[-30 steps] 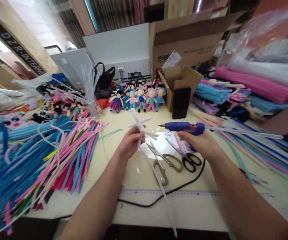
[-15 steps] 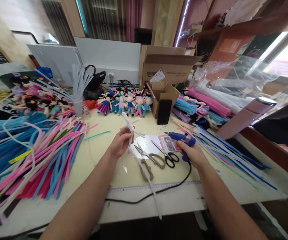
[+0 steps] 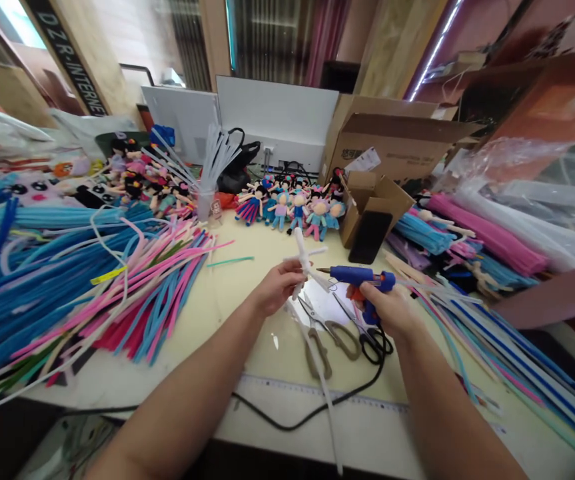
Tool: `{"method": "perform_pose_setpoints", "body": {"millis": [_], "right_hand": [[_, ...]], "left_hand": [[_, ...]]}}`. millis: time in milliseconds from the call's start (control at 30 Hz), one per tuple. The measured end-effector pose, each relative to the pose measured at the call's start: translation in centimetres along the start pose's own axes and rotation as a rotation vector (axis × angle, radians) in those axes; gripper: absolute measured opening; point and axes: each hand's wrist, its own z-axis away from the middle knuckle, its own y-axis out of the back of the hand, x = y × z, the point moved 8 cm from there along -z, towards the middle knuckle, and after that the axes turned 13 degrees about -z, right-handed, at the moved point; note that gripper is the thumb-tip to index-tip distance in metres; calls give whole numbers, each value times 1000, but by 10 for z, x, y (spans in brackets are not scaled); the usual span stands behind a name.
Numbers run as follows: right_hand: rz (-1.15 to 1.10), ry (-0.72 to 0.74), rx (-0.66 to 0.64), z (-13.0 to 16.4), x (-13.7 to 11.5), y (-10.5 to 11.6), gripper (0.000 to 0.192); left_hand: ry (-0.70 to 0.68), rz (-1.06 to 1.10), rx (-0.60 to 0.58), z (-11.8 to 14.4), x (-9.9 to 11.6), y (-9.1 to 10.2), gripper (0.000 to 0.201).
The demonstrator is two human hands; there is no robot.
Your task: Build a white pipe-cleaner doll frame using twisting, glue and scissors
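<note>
My left hand grips a white pipe-cleaner figure with crossed arms; its long tail trails down across the table toward the front edge. My right hand holds a blue glue gun with the nozzle pointing left, its tip just short of the white figure. Two pairs of scissors lie on the table right below both hands, and the gun's black cord curls along the front.
A big heap of blue and pink pipe cleaners fills the left. Finished little dolls stand at the back, beside open cardboard boxes and a black phone. More pipe-cleaner bundles lie on the right. A ruler runs along the front edge.
The view swung back to the left. My right hand brought the glue gun up and left, so its nozzle is close to the white figure. My left hand keeps its hold.
</note>
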Motion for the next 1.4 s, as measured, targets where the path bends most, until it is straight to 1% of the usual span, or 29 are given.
{"method": "perform_pose_setpoints", "body": {"millis": [100, 167, 300, 467, 600, 667, 733, 800, 867, 933, 967, 1033, 1067, 1133, 1267, 1333, 1400], "right_hand": [[2, -16, 25, 0, 11, 4, 36], [8, -27, 31, 1, 14, 6, 36], [42, -43, 23, 3, 12, 6, 38], [78, -63, -11, 3, 14, 1, 39], [81, -63, -2, 2, 15, -1, 37], [128, -55, 23, 2, 12, 0, 35], [210, -41, 79, 3, 7, 6, 33], [282, -10, 164, 6, 0, 17, 31], [316, 29, 260, 13, -7, 33, 34], [346, 60, 374, 25, -11, 53, 40], [382, 69, 430, 32, -12, 62, 43], [497, 83, 517, 43, -9, 78, 47], [571, 86, 538, 47, -7, 83, 48], [710, 62, 547, 50, 0, 89, 50], [914, -30, 468, 51, 15, 93, 52], [973, -29, 447, 61, 16, 94, 51], [1009, -22, 485, 80, 14, 95, 50]], "left_hand": [[14, -8, -7, 0, -1, -3, 31], [26, -22, -10, 0, -2, -5, 29], [55, -40, -20, 1, -4, -8, 30], [57, -55, -14, 2, -3, -8, 30], [58, -58, -16, 2, -2, -8, 30], [53, -60, -25, 2, -2, -9, 29], [39, -64, -33, 2, -1, -9, 29], [21, -72, -25, 2, 1, -7, 29], [6, -84, 3, 1, 3, -3, 29], [-4, -96, 42, -1, 5, 2, 29], [-5, -99, 43, -2, 5, 3, 29], [-5, -100, 39, -3, 5, 3, 29], [-4, -99, 36, -3, 5, 3, 29], [-5, -96, 34, -3, 5, 3, 29], [-30, -76, 44, -2, 9, 4, 30], [-37, -62, 47, -2, 11, 6, 31], [-39, -45, 54, -2, 13, 9, 32]]}}
